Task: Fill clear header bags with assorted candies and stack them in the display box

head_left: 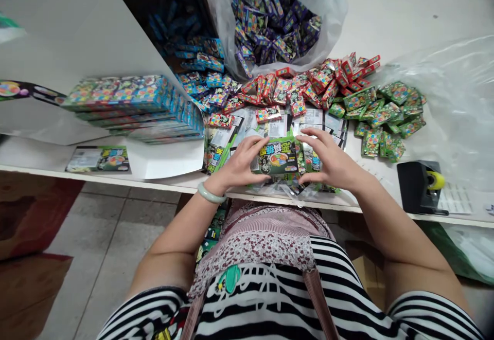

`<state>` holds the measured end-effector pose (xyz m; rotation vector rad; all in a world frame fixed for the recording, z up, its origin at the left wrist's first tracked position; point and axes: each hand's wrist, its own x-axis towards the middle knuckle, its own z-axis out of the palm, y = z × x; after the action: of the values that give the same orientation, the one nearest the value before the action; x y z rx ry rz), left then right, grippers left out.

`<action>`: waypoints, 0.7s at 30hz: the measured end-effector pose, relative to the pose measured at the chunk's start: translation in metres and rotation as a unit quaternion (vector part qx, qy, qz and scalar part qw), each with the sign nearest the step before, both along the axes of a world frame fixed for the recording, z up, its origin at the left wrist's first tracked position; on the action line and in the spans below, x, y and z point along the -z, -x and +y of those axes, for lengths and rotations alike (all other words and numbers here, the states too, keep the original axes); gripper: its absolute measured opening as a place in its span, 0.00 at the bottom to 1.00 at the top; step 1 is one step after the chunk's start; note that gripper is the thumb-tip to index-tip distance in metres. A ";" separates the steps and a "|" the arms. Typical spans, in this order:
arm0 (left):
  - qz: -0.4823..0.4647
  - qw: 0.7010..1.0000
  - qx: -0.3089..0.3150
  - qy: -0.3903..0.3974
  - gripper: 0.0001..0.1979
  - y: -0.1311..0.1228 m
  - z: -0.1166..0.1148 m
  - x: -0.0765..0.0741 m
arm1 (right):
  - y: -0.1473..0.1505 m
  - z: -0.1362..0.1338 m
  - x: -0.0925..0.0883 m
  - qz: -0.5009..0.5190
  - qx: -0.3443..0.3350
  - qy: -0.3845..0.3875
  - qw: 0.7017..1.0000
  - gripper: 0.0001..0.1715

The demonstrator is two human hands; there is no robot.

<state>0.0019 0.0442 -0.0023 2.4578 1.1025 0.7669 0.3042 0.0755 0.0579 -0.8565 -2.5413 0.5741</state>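
Note:
My left hand (239, 162) and my right hand (328, 157) hold a small green printed box (276, 156) between them, gripping it by its two ends just above the table. Beneath my hands lies a spread of printed card sheets (270, 124). Loose red packets (309, 85) are heaped just beyond them, and green packets (382, 119) lie in a pile to the right. A clear plastic bag (278, 26) at the far side holds many purple packets (274, 21). Blue packets (200, 70) spill to the left.
Stacked flat blue-edged printed boxes (131, 108) stand on the left of the white table (162, 183). A black tape dispenser (420, 188) with yellow tape sits at the right. Clear plastic sheeting (443, 103) lies behind it. A tiled floor shows below the table's front edge.

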 end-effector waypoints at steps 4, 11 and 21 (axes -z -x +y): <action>-0.011 0.999 -0.029 -0.042 0.53 0.003 -0.006 0.000 | 0.007 -0.018 0.008 0.031 0.053 0.004 0.998 0.30; -0.070 0.996 -0.015 -0.044 0.53 -0.003 -0.013 -0.007 | 0.014 -0.018 0.000 0.219 0.180 0.105 0.953 0.19; -0.142 0.988 -0.016 0.054 0.53 0.001 -0.015 0.001 | 0.046 0.017 -0.020 0.272 0.123 0.389 0.871 0.15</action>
<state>0.0011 0.0288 -0.0029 2.1646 1.0479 1.0037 0.2581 0.0926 0.0781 -1.0468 -1.6247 1.5496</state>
